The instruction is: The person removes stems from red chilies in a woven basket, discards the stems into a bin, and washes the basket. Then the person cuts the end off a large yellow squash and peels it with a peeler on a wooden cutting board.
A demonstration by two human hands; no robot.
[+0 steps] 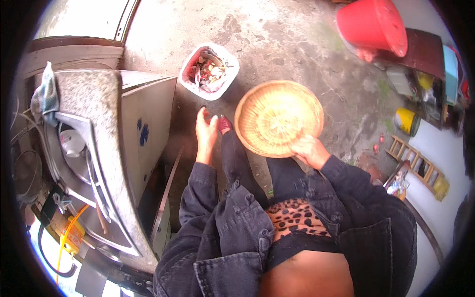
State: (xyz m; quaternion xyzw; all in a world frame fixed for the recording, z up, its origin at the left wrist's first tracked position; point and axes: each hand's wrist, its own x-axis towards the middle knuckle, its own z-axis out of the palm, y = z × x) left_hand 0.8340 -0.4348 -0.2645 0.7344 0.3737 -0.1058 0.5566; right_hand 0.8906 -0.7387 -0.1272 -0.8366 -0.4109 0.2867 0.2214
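My right hand (311,150) grips the near rim of a round woven wicker basket (278,117), whose inside faces up and shows nothing in it. My left hand (206,130) is held out with thumb and fingers apart, holding nothing, to the left of the basket. Just beyond it on the concrete floor stands a white square bin (227,83) with mixed scraps inside. The tip of a dark red shoe (225,124) shows between my left hand and the basket.
At left, a speckled stone counter (94,89) holds a metal sink with a white bowl (72,143); a cabinet door (148,133) stands below. A red bucket (367,26), a yellow container (405,121) and a small wooden ladder (419,163) are at right.
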